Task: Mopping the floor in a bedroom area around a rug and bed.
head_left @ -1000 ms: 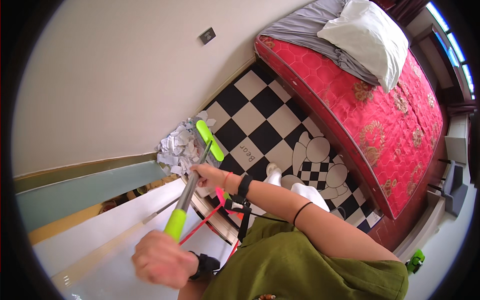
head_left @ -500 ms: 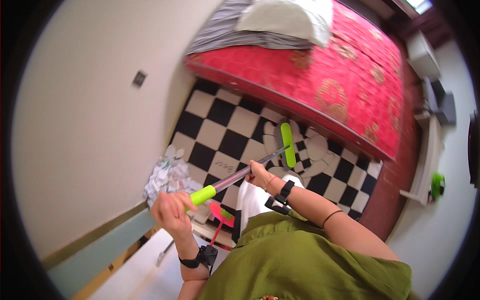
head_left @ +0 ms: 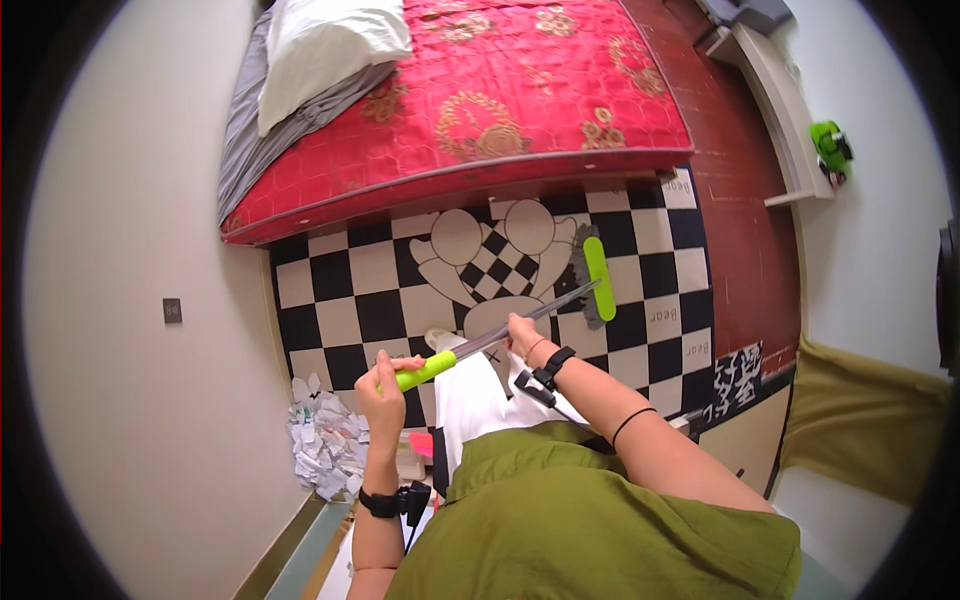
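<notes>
I hold a long broom (head_left: 599, 280) with a lime-green head, grey bristles and a metal pole. My left hand (head_left: 383, 388) is wrapped round the lime grip at the pole's upper end, with a finger lying along it. Farther down, my right hand (head_left: 522, 334) closes round the bare pole. The broom's head rests on the black-and-white checkered rug (head_left: 345, 300), right of the bear figure printed there. Next to the left wall lies a heap of crumpled paper scraps (head_left: 325, 440). Only a bit of a red dustpan (head_left: 421, 443) shows beside my left forearm.
A bed with a red floral mattress (head_left: 540, 95) spans the far side, carrying a white pillow (head_left: 330, 50) and grey cloth. Dark red floor (head_left: 745, 220) runs along the right, beside a pale shelf unit (head_left: 775, 110). An olive cloth (head_left: 865, 420) hangs at the right.
My view has turned toward the right. The broom's head has moved from the bear print to the rug's right part, and both hands still grip the pole. The dustpan is now mostly hidden.
</notes>
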`<action>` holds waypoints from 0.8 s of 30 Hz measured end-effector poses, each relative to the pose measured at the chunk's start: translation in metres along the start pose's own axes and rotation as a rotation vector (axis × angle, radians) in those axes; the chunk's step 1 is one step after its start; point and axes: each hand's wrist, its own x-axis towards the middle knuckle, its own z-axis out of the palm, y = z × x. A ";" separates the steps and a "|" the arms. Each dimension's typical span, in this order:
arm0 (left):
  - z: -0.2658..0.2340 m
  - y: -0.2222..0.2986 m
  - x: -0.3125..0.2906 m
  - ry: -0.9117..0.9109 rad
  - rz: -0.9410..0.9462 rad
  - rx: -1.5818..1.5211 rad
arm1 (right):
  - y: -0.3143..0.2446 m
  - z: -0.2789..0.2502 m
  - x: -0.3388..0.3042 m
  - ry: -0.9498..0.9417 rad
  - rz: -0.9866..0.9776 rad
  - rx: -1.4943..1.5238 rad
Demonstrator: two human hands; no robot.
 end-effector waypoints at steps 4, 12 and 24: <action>0.072 -0.001 -0.020 -0.200 0.019 -0.003 | -0.012 -0.092 0.017 0.010 -0.073 0.188; 0.210 -0.001 -0.078 -0.637 0.150 -0.056 | -0.036 -0.286 0.052 0.062 -0.112 0.245; 0.328 -0.008 -0.124 -0.818 0.335 -0.243 | -0.050 -0.409 0.087 0.249 0.026 -0.080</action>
